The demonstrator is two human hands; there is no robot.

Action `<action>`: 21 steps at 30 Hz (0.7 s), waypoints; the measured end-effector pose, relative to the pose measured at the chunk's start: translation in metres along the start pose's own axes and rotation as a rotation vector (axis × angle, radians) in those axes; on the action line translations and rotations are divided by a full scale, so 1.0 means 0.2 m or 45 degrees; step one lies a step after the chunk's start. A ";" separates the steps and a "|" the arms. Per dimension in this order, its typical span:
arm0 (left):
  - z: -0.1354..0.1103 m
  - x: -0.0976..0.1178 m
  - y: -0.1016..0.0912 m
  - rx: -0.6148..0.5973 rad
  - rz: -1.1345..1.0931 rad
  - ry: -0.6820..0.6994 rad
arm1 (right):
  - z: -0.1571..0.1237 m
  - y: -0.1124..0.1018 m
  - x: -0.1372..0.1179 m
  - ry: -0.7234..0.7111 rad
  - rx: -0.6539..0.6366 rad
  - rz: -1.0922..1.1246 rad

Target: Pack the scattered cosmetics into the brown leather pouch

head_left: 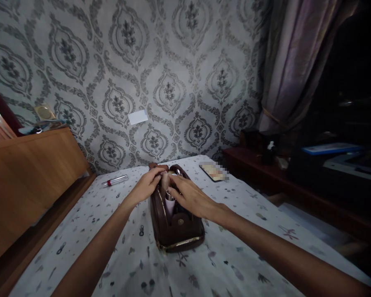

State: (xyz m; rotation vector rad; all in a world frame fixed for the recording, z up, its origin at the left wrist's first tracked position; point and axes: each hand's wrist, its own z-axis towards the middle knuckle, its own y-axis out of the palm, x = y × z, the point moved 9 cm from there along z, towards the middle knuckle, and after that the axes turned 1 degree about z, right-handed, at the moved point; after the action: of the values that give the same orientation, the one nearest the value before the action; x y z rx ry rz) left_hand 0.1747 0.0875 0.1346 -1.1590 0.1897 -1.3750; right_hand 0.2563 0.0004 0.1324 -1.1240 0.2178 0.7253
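A brown zip pouch (176, 231) lies open on the patterned bedsheet (235, 255) in front of me. My left hand (146, 185) grips the pouch's far left rim, fingers curled over the edge. My right hand (188, 197) reaches over the opening, fingertips pinched on a small pale item inside that I cannot make out. A pinkish tube stands upright in the pouch beside my fingers.
A clear pen-like tube with a red band (115, 180) lies on the sheet to the far left. A flat palette (213, 171) rests at the far right of the bed. A wooden headboard (27, 177) runs along the left; a dark side table (266, 165) stands to the right.
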 end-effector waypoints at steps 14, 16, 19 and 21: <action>-0.10 -0.14 -0.09 0.305 -0.064 -0.051 | 0.01 -0.03 0.03 -0.025 0.143 0.011; -0.11 -0.15 -0.09 0.307 -0.057 -0.055 | 0.01 -0.04 0.03 0.002 0.141 0.004; -0.13 -0.18 -0.09 0.290 -0.053 -0.073 | 0.01 -0.05 0.02 0.017 0.134 0.005; -0.15 -0.20 -0.08 0.272 -0.057 -0.100 | 0.01 -0.05 0.02 0.020 0.134 0.015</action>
State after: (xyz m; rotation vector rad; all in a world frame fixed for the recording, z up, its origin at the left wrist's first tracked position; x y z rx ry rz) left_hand 0.1321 0.1086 0.1119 -1.0410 -0.0392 -1.3508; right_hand 0.2655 0.0009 0.1394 -1.0293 0.2731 0.7074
